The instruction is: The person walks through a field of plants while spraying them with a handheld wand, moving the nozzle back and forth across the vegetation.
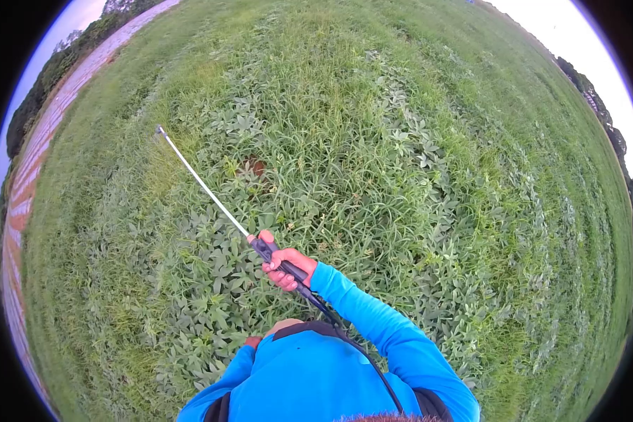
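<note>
My right hand [285, 266] is wrapped round the black handle of a spray wand [207, 190]. From the handle, its thin white tube slants up and left over the plants and ends in a small nozzle. A black hose [362, 352] runs from the handle's lower end back past my right side. Only a bit of my left hand [252, 341] shows, low beside my waist; its fingers and anything in them are hidden by my body and blue sleeve.
Leafy crop plants [221, 264] in rows stand mixed with tall grass [316, 91] all round me. A small patch of reddish soil [254, 167] shows ahead. Pale strips over reddish ground [32, 176] border the field at left. Dark straps lie over my shoulders.
</note>
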Demonstrator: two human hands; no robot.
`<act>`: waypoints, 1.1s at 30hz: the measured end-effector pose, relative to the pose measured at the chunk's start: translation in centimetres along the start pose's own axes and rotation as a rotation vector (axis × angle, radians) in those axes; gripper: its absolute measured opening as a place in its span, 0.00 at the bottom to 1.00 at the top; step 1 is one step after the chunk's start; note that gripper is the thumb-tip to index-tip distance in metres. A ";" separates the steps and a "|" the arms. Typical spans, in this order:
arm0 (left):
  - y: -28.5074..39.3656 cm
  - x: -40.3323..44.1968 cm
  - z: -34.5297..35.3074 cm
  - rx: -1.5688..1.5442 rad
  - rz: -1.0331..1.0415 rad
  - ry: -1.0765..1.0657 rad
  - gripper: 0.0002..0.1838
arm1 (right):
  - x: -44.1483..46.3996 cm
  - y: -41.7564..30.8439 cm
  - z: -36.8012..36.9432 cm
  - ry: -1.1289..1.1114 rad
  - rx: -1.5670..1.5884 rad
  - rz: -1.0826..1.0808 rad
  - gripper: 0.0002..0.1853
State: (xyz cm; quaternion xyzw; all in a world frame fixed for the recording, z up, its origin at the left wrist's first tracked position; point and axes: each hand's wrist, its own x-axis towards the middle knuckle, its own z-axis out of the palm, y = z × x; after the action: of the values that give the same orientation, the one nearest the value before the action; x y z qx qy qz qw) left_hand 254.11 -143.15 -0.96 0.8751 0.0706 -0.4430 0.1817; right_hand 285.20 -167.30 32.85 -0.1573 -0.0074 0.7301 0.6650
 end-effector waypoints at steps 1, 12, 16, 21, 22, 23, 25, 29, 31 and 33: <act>0.0 0.0 0.1 -0.002 -0.007 -0.002 0.18 | -0.5 -0.2 -0.1 0.019 0.013 -0.043 0.06; 1.8 2.5 -1.1 0.083 0.198 0.023 0.16 | -12.5 2.0 -2.4 0.309 0.074 -0.422 0.07; 2.2 2.8 -1.0 0.105 0.255 0.054 0.15 | -17.3 4.1 -2.6 0.359 0.139 -0.528 0.06; 2.3 3.2 -0.6 0.072 0.281 0.054 0.14 | -22.0 6.4 -3.1 0.449 0.180 -0.651 0.07; 2.0 3.2 -0.3 0.042 0.266 0.073 0.14 | -22.8 6.7 -3.4 0.443 0.160 -0.680 0.07; 2.0 3.4 -0.1 0.012 0.253 0.093 0.14 | -23.7 7.1 -3.5 0.480 0.176 -0.704 0.07; 2.2 3.7 -0.3 0.027 0.234 0.049 0.15 | -25.4 7.4 -3.6 0.558 0.199 -0.741 0.07; 2.6 4.7 -0.5 -0.292 0.151 0.038 0.16 | -28.8 7.5 -4.8 0.747 0.162 -0.812 0.08; 3.1 4.6 -1.4 -0.149 0.222 0.036 0.17 | -29.9 7.3 -5.4 0.979 0.141 -0.862 0.08; 3.6 5.3 -2.3 -0.007 0.296 0.033 0.17 | -30.5 6.7 -6.2 1.101 0.137 -0.884 0.09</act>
State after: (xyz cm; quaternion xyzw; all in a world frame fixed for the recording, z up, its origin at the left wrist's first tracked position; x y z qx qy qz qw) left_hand 259.97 -145.77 -3.03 0.8825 -0.0545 -0.3966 0.2469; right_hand 282.24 -199.01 32.15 -0.4433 0.3127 0.2052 0.8146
